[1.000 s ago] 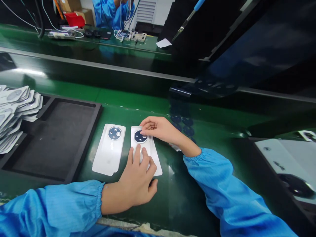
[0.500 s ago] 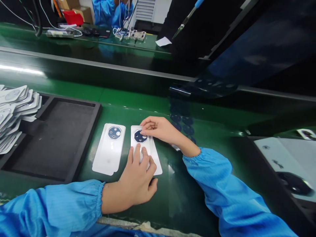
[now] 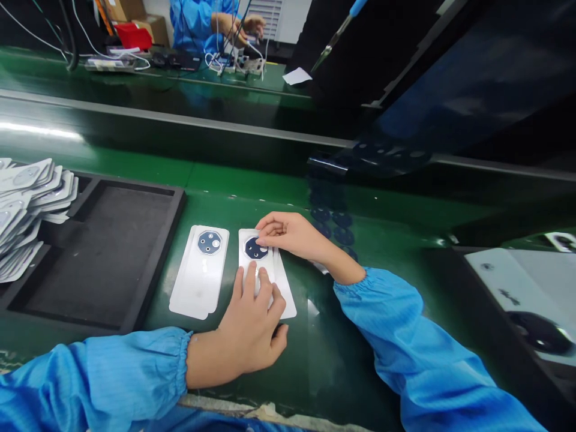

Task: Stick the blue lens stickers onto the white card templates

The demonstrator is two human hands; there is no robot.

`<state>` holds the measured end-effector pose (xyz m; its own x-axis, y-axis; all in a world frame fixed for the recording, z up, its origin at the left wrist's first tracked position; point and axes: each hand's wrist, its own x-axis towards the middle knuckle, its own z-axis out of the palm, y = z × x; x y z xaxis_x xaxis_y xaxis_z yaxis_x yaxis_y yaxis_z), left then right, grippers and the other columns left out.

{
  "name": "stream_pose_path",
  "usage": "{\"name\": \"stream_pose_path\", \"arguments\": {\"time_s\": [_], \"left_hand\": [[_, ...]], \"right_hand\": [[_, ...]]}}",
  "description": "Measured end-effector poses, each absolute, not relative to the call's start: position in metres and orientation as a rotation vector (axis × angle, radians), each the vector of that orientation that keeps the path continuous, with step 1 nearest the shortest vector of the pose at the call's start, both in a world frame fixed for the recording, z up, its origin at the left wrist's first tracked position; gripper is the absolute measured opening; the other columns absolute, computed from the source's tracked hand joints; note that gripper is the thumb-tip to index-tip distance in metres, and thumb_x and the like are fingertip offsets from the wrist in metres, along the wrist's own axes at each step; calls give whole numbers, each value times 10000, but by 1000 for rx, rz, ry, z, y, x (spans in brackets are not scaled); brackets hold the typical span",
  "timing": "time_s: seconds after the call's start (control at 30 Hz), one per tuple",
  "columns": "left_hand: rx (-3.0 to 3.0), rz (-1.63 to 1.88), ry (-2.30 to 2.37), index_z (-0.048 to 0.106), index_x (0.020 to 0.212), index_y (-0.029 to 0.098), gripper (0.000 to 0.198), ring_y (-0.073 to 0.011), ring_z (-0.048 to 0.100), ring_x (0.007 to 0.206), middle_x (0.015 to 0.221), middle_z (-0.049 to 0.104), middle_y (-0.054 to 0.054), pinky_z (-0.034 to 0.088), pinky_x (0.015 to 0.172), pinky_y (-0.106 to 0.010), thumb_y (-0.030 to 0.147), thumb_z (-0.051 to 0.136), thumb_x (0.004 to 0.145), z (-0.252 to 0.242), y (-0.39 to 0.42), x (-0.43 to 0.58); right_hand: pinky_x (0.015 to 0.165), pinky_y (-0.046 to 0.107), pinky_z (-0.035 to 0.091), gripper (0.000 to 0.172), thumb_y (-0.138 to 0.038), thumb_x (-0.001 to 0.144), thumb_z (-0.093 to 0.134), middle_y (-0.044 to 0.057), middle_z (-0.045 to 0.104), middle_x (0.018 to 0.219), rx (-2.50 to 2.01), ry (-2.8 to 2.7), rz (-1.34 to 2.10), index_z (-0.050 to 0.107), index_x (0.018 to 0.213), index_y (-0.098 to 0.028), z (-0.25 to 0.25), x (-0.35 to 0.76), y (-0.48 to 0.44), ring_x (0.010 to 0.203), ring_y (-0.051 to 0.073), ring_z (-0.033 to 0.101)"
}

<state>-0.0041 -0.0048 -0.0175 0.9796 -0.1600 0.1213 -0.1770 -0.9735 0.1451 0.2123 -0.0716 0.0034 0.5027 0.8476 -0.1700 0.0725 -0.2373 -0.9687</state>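
Note:
My left hand lies with fingers spread over the lower part of a white phone-back-shaped panel, pressing it to the green table. On that panel's upper part is a dark octagonal sticker with round cut-outs. My right hand is closed in a pinch at the sticker's right edge, the thumb tip touching it. Another white panel sticks out at an angle from underneath. To the left lies a pair of overlapping white panels, the top one bearing a similar dark octagon.
At the left, a black tray holds a heap of white panels. A transparent strip with dark stickers hangs behind my right hand. Far right stands a box with pale sheets. Across the bench, a person in blue sleeves handles cables.
Both my hands stay in nearly the same place, and the dark sticker has barely shifted. Across the bench, the other person's hands have come down into view among the cables.

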Motion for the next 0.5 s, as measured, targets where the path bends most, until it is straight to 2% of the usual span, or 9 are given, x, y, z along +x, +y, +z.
{"name": "stream_pose_path", "arguments": {"time_s": [0.5], "left_hand": [[2980, 189, -259, 538, 1311, 55, 574, -576, 306, 1412, 1438, 450, -326, 281, 1118, -709, 491, 457, 947, -19, -5, -4]], "right_hand": [[727, 335, 590, 300, -301, 723, 832, 37, 742, 824, -1674, -820, 873, 685, 955, -178, 2, 211, -72, 764, 188, 716]]}}
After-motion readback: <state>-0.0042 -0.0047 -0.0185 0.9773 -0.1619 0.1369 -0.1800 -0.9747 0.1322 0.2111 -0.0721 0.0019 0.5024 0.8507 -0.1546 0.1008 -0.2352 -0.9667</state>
